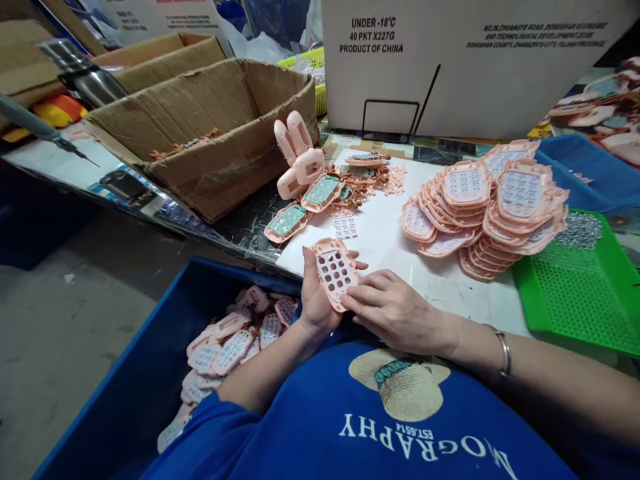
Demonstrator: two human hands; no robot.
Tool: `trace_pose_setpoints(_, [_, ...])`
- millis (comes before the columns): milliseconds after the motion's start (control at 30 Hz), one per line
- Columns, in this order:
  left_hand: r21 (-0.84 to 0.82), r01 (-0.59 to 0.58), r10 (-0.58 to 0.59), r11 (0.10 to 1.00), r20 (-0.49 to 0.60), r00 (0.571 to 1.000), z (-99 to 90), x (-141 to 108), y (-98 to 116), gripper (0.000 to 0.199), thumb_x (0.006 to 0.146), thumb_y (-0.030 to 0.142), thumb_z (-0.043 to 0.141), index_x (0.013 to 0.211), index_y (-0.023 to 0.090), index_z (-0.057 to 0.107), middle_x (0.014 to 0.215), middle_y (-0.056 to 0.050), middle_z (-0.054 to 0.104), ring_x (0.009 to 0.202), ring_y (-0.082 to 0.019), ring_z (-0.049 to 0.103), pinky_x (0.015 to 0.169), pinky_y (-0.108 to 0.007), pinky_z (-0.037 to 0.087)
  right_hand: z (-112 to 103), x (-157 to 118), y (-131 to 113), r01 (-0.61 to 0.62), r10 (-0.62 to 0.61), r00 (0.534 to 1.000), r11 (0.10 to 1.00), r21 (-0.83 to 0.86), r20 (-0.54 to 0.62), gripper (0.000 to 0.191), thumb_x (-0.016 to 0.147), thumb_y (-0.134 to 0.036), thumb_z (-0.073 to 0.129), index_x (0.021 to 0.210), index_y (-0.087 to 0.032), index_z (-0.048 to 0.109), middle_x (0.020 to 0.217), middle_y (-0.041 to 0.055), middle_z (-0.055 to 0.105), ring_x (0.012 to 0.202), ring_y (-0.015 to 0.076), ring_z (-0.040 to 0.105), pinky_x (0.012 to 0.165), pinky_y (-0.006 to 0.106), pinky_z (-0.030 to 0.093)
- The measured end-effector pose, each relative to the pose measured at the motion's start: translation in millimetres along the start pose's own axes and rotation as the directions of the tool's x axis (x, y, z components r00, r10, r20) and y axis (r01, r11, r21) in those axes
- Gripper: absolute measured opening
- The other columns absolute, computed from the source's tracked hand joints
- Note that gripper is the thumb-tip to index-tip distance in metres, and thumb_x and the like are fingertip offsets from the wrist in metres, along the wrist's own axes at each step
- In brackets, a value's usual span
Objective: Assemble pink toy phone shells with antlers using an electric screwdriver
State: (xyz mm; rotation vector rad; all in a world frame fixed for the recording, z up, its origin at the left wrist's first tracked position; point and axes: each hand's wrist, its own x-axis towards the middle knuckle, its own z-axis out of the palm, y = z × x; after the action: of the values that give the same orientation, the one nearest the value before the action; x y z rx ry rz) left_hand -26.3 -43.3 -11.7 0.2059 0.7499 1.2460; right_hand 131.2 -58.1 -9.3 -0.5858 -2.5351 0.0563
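Note:
My left hand (318,300) holds a pink plastic toy-phone shell (334,275) tilted up, thumb along its left edge and fingertips showing past the right. The shell has a pale face with rows of button holes. My right hand (393,308) has its thumb and fingers closed on the shell's lower right edge; whether a small part lies under the fingertips is hidden. Behind the shell lie a clear keypad sheet (346,225) and pink halves with green circuit boards (323,191). Pink rabbit-eared shells (301,160) stand beside them.
To the right are stacked pink shells (463,183), a green tray (570,300) with small metal parts and a blue bin (585,167). A cardboard box (215,167) stands at back left. An electric screwdriver (43,123) hangs left. A blue crate (125,373) below holds assembled pieces.

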Motion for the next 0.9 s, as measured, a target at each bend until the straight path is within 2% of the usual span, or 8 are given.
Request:
trace_pose_setpoints(100, [-0.025, -0.119, 0.118, 0.993, -0.051, 0.992, -7.7, 1, 11, 0.066, 0.099, 0.065, 0.028, 0.096, 0.013, 0.069, 0.084, -0.011, 0.075, 0.079, -0.023, 0.075, 0.075, -0.038, 0.062, -7, 22, 25, -0.156, 0.153, 0.987, 0.985, 0.071, 0.045, 0.024, 0.103, -0.022, 0.048, 0.112, -0.014, 0.069, 0.101, 0.0085, 0.072, 0.090, 0.0194, 0.061, 0.083, 0.034, 0.048])
trace_pose_setpoints(133, [-0.017, -0.157, 0.156, 0.987, -0.060, 0.986, -9.8, 2, 14, 0.067, 0.100, 0.063, 0.025, 0.095, 0.013, 0.069, 0.084, -0.011, 0.075, 0.076, -0.022, 0.075, 0.073, -0.037, 0.063, -7, 31, 35, -0.258, 0.256, 0.962, 0.966, 0.016, 0.094, 0.025, 0.102, -0.020, 0.047, 0.114, -0.014, 0.068, 0.105, 0.0099, 0.072, 0.094, 0.0196, 0.062, 0.085, 0.033, 0.049])
trace_pose_setpoints(200, [0.012, -0.188, 0.188, 0.982, -0.062, 0.980, -12.5, 4, 18, 0.069, 0.101, 0.062, 0.020, 0.095, 0.013, 0.069, 0.085, -0.011, 0.074, 0.071, -0.021, 0.074, 0.069, -0.037, 0.063, -2, 51, 57, -0.433, 0.465, 0.856, 0.883, -0.179, 0.224, 0.027, 0.100, -0.017, 0.050, 0.120, -0.013, 0.066, 0.120, 0.0139, 0.068, 0.109, 0.0238, 0.060, 0.094, 0.036, 0.048])
trace_pose_setpoints(300, [0.039, -0.172, 0.174, 0.984, -0.065, 0.983, -13.1, 7, 20, 0.071, 0.100, 0.063, 0.020, 0.095, 0.012, 0.069, 0.087, -0.012, 0.074, 0.069, -0.021, 0.073, 0.065, -0.036, 0.063, 15, 75, 81, -0.501, 0.562, 0.774, 0.825, -0.261, 0.291, 0.024, 0.093, -0.017, 0.061, 0.114, -0.006, 0.068, 0.119, 0.0216, 0.067, 0.109, 0.0297, 0.062, 0.090, 0.038, 0.050])
trace_pose_setpoints(400, [0.048, -0.169, 0.172, 0.984, -0.072, 0.982, -12.3, 7, 20, 0.068, 0.100, 0.063, 0.023, 0.095, 0.012, 0.068, 0.087, -0.011, 0.074, 0.069, -0.021, 0.073, 0.067, -0.037, 0.063, 26, 87, 91, -0.556, 0.597, 0.740, 0.802, -0.216, 0.309, 0.010, 0.088, -0.011, 0.063, 0.090, -0.006, 0.072, 0.095, 0.0207, 0.072, 0.091, 0.0265, 0.068, 0.078, 0.032, 0.051])
trace_pose_setpoints(567, [0.039, -0.146, 0.148, 0.989, -0.072, 0.986, -10.2, 5, 19, 0.067, 0.099, 0.064, 0.026, 0.098, 0.012, 0.068, 0.088, -0.011, 0.074, 0.069, -0.020, 0.073, 0.069, -0.037, 0.063, 6, 78, 89, -0.689, 0.679, 0.714, 0.725, 0.000, 0.171, 0.020, 0.091, -0.007, 0.051, 0.082, -0.008, 0.069, 0.085, 0.0172, 0.072, 0.084, 0.0245, 0.071, 0.073, 0.031, 0.052])
trace_pose_setpoints(733, [0.051, -0.080, 0.080, 0.995, 0.000, 0.997, 3.1, 6, 10, 0.066, 0.099, 0.063, 0.026, 0.096, 0.011, 0.067, 0.089, -0.011, 0.072, 0.068, -0.018, 0.071, 0.064, -0.034, 0.063, -26, 44, 79, -0.711, 0.765, 0.642, 0.565, 0.418, 0.057, 0.041, 0.103, -0.041, 0.039, 0.090, -0.011, 0.065, 0.083, 0.0113, 0.072, 0.075, 0.0179, 0.073, 0.065, 0.026, 0.059])
trace_pose_setpoints(900, [0.074, -0.014, 0.006, 0.997, 0.101, 0.995, 22.5, 11, -10, 0.068, 0.099, 0.063, 0.026, 0.095, 0.011, 0.069, 0.086, -0.011, 0.071, 0.069, -0.019, 0.070, 0.069, -0.037, 0.063, -38, 12, 64, -0.615, 0.826, 0.561, 0.371, 0.696, 0.056, 0.055, 0.086, -0.066, 0.060, 0.086, -0.012, 0.066, 0.075, 0.0080, 0.069, 0.064, 0.0162, 0.070, 0.059, 0.028, 0.062])
